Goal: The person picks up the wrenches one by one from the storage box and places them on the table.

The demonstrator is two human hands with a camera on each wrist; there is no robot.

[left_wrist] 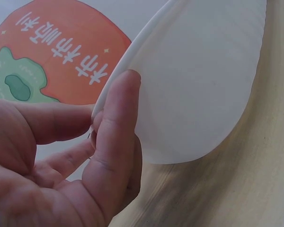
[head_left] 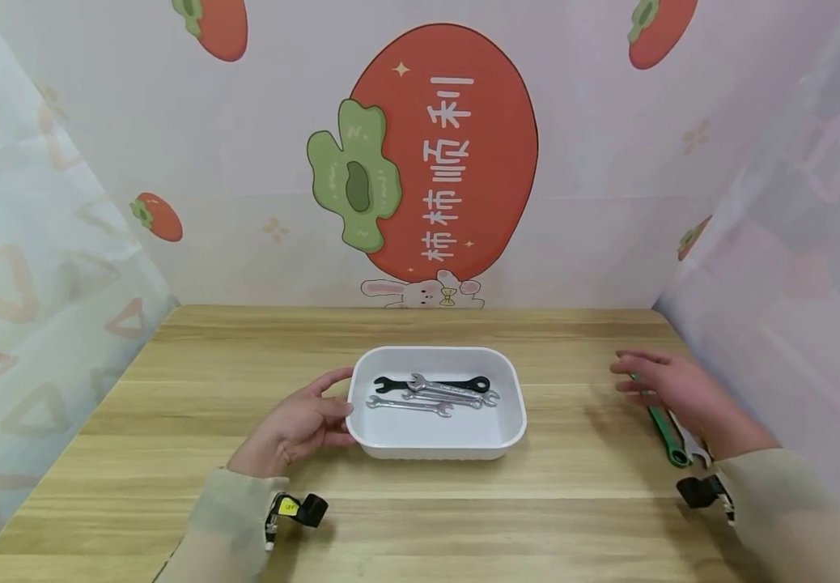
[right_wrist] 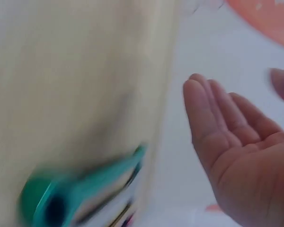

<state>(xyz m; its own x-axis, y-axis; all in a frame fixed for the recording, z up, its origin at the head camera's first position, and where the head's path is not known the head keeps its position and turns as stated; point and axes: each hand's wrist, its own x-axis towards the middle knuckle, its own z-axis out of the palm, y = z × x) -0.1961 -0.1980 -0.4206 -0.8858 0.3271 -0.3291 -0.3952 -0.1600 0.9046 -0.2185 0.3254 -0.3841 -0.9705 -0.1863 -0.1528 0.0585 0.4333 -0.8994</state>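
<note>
My left hand [head_left: 302, 421] holds the left end of a white plastic tray [head_left: 438, 450]. In the left wrist view the thumb and fingers pinch the tray's rim [left_wrist: 114, 81]. Inside the tray lie a black wrench [head_left: 468, 386] and several silver wrenches [head_left: 407, 406], partly overlapping. Over at the right, my right hand [head_left: 675, 393] hovers with extended fingers and an empty palm. Below it on the table are a green wrench [head_left: 671, 445] and a silver wrench [head_left: 693, 445], both partly hidden by the hand. The green wrench [right_wrist: 104, 178] is blurred in the right wrist view.
The wooden table [head_left: 420, 518] runs back to a printed cloth backdrop [head_left: 595, 202]. More cloth hangs along the left side [head_left: 34, 267] and the right side [head_left: 806, 267], close to the right forearm.
</note>
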